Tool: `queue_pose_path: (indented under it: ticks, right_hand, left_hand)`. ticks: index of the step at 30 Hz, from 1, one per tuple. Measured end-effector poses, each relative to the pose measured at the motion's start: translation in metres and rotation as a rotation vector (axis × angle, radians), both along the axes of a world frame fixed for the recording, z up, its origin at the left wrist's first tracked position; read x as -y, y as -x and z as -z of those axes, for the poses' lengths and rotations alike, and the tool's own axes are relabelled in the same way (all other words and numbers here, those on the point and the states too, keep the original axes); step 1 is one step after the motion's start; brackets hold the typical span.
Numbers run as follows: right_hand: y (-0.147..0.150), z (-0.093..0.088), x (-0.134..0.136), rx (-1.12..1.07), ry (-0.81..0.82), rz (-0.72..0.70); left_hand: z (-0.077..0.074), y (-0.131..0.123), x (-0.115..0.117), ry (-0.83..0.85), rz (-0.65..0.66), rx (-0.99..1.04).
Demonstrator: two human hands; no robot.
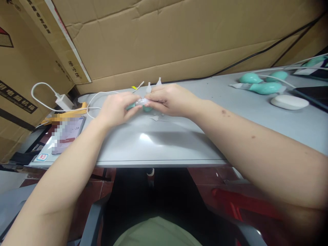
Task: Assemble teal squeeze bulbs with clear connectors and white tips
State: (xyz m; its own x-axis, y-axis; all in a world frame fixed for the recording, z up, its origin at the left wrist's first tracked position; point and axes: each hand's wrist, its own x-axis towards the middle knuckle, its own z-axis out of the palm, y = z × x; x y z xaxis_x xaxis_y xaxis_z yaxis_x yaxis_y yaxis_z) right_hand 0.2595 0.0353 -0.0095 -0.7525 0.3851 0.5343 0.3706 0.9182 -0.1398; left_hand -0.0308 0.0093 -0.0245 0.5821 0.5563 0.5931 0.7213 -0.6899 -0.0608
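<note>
My left hand (pixel 115 107) pinched round clear plastic tube with teal end (pixel 139 102), right hand (pixel 174 99) clamped on other end, over grey worktop (pixel 169 152). Kinda blurry, can't really see joint. Smooth plastic could slip if I squeeze off-centre.

The surface (pixel 176 153) looks smooth and glossy, the squeeze bulbs (pixel 268 88) shiny and rubbery, the cardboard (pixel 179 41) matt and creased.

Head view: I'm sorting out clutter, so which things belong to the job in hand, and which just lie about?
In the job:
clear-and-teal piece, held by left hand and right hand
pale tips just beyond, likely
similar teal bulbs at right, likely

Lying about, seemingly:
phone
white charger
white oval object
</note>
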Motion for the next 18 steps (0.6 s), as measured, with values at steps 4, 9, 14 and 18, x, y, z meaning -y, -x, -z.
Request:
queue_pose_path:
  ticks: [4,9,14,18]
  right_hand:
    - [0.0013,0.0016,-0.0043,-0.024,0.056,-0.061]
    - [0.0024,0.0027,-0.0066,-0.087,0.144,-0.117]
    - [0.0029,0.0021,-0.0054,-0.084,0.299,-0.096]
    - [0.0022,0.0025,-0.0054,-0.128,0.396,-0.064]
  left_hand:
    - [0.0009,0.0011,-0.0025,-0.11,0.028,-0.061]
    - [0.002,-0.0007,-0.002,-0.26,0.013,-0.137]
    - [0.0004,-0.0014,-0.0021,-0.326,0.057,-0.178]
    - [0.0009,-0.0024,-0.0038,-0.417,0.075,-0.153]
